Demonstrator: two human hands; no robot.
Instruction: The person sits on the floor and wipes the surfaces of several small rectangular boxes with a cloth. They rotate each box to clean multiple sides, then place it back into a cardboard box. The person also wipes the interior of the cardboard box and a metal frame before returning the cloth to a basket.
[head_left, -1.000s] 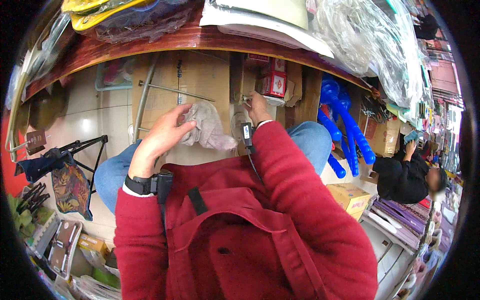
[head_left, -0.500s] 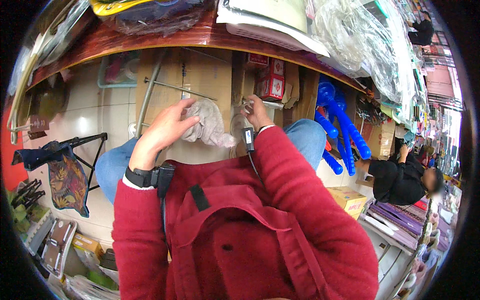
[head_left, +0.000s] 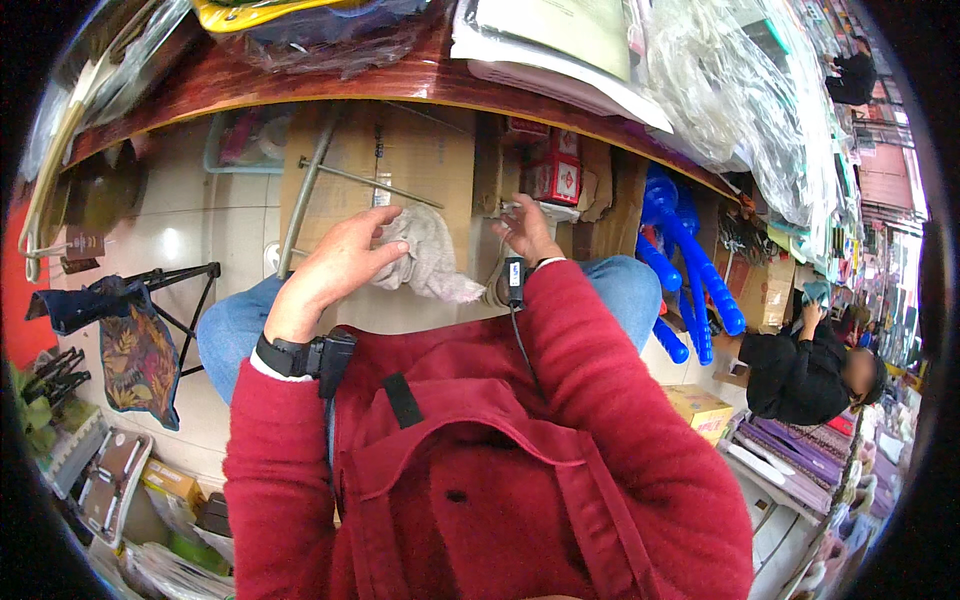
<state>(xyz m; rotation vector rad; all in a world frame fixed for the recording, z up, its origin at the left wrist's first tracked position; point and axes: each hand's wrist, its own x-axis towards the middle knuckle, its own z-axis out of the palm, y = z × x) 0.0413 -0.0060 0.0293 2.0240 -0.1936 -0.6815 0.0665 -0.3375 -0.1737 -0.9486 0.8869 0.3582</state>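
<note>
My left hand (head_left: 345, 258) grips a crumpled grey cloth (head_left: 425, 252) between its thumb and fingers. The cloth's pale end hangs to the right, over my lap. Across from it, my right hand (head_left: 528, 232) is apart from the cloth, with its fingers curled. Something small and pale shows at those fingertips, too small to name. A metal tube frame (head_left: 308, 190) with a thin crossbar stands just beyond my left hand. Behind it is a large brown cardboard box (head_left: 430, 150).
A reddish wooden table edge (head_left: 330, 88) runs above my hands, loaded with plastic-wrapped goods. Small red boxes (head_left: 553, 178) sit beneath it. Blue inflated sticks (head_left: 690, 255) stand by my right knee. A folding stool (head_left: 140, 340) is at left; another person (head_left: 800, 370) sits at right.
The whole view has shifted slightly to the right. My right hand's fingers have turned and curled a little more. The cloth stays in my left hand, its loose end lying slightly differently.
</note>
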